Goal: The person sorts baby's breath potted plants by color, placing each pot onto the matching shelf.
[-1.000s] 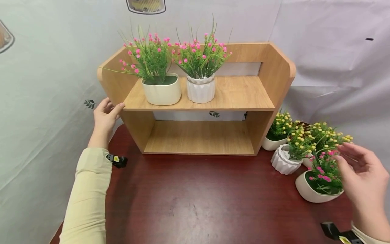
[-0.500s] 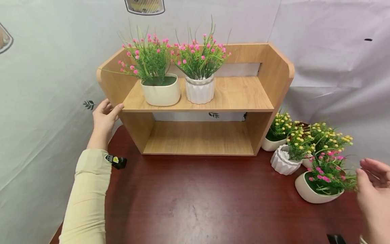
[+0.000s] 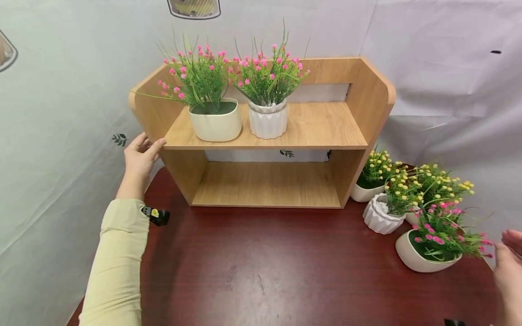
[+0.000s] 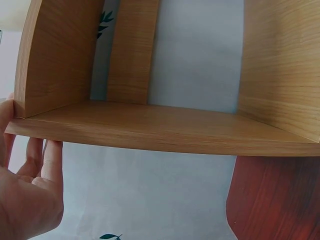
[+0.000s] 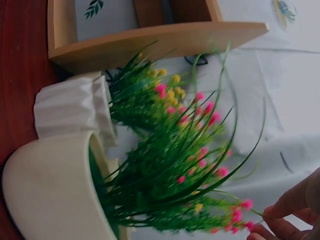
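Shelf unit, pale wood with 2 levels, stands on a dark red table; the left hand grips its left side panel, thumb at the front edge level with the upper board, fingers round the outer face; a pale yellow sleeve covers that forearm. On the upper board sit 2 pink-flowered plants; 1 fills a cream oval pot toward the left, the other a white fluted pot just beside it, near the middle. Right of the unit, on the table, a cream-potted pink plant stands nearest the front; its outer stems stretch toward the right hand, which the head view's edge cuts off; in the right wrist view, thumb and finger pinch the tip of 1 thin stem, nearly closed together. Behind that plant, 3 yellow-flowered plants crowd close; 1 in a ribbed white pot, 1 in a low cream pot by the unit's right panel, and a bushy yellow plant whose pot is mostly hidden; pale printed cloth hangs behind everything.
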Demonstrator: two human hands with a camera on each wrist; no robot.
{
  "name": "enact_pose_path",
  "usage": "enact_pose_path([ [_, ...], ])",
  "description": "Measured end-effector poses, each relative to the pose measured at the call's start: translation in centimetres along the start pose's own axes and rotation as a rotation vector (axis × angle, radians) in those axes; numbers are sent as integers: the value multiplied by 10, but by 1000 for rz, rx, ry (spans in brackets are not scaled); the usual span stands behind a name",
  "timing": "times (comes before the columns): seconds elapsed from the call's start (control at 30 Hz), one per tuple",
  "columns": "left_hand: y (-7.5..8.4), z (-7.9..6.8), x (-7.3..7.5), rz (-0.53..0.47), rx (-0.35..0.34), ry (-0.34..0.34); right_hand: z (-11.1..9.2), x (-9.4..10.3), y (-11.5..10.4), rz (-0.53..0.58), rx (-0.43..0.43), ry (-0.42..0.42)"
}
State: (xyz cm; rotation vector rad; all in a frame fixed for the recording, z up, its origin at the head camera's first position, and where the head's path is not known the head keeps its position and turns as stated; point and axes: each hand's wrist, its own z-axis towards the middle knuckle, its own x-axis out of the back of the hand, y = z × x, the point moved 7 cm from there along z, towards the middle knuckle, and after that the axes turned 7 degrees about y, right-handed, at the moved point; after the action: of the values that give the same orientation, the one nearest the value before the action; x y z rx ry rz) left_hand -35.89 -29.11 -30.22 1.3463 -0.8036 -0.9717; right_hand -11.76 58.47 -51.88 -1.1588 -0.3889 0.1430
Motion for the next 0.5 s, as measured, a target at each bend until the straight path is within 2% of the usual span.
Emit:
enact_pose_path([
  [0.2,-1,0,-1,-15,1,-8,-11,5,7,66,-207,-3],
  [0.27,-2,0,-1,-30,6,-7,-14,4,9,180,-274,-6],
  [0.37,-2,1,0,-48,11,-4,-17,4,12,315,-341,12],
  [0.5,-2,2,0,-26,8,1,-23,3,11,305,-370,25],
])
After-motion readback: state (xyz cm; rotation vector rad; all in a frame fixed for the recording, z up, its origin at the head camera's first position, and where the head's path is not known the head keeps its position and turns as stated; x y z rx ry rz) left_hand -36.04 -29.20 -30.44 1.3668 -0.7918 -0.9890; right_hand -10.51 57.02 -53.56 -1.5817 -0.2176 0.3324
